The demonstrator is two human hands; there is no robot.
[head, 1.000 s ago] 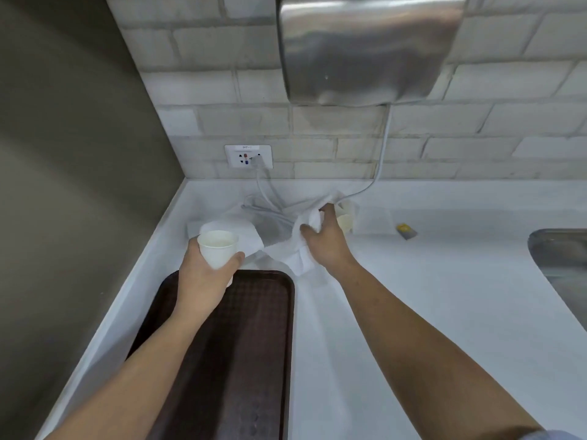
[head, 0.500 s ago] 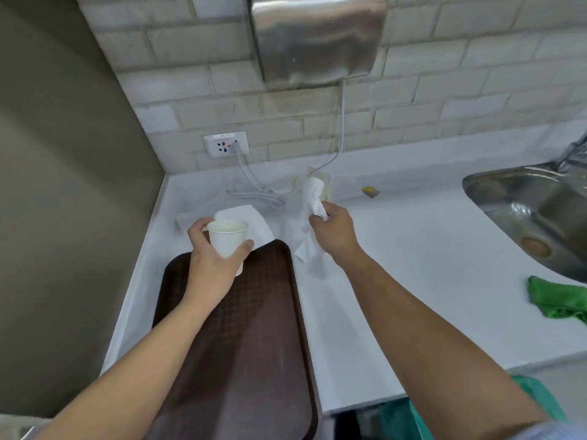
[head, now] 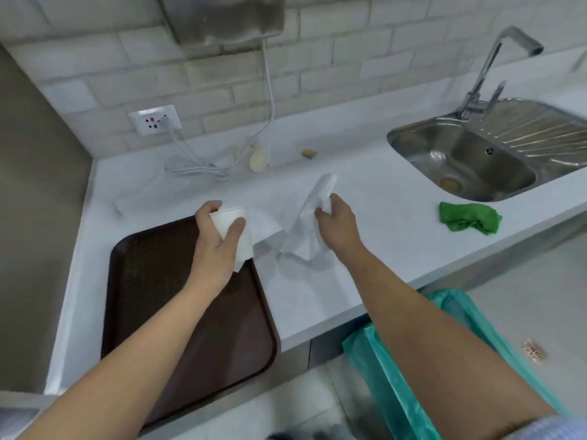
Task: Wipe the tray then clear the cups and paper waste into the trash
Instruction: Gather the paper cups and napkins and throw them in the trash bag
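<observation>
A dark brown tray [head: 158, 300] lies on the white counter at the left, bare. My left hand [head: 216, 246] holds a white paper cup [head: 233, 222] above the tray's far right corner, with a white paper sheet [head: 263, 225] hanging behind it. My right hand [head: 338, 227] grips a crumpled white paper [head: 305, 230] lifted above the counter, right of the tray. A second paper cup [head: 258, 159] lies on its side near the back wall. The trash bin with a green bag [head: 387, 376] stands on the floor below the counter, under my right forearm.
A steel sink [head: 467, 160] with a tap sits at the right. A green cloth [head: 468, 217] lies near the counter's front edge. A white cable [head: 193, 166] runs from the wall socket [head: 155, 120]. A small yellow item [head: 307, 153] lies by the back wall.
My right hand has pulled the crumpled paper back from the wall toward the counter's front. The view has swung right and down, revealing the sink, cloth and trash bag.
</observation>
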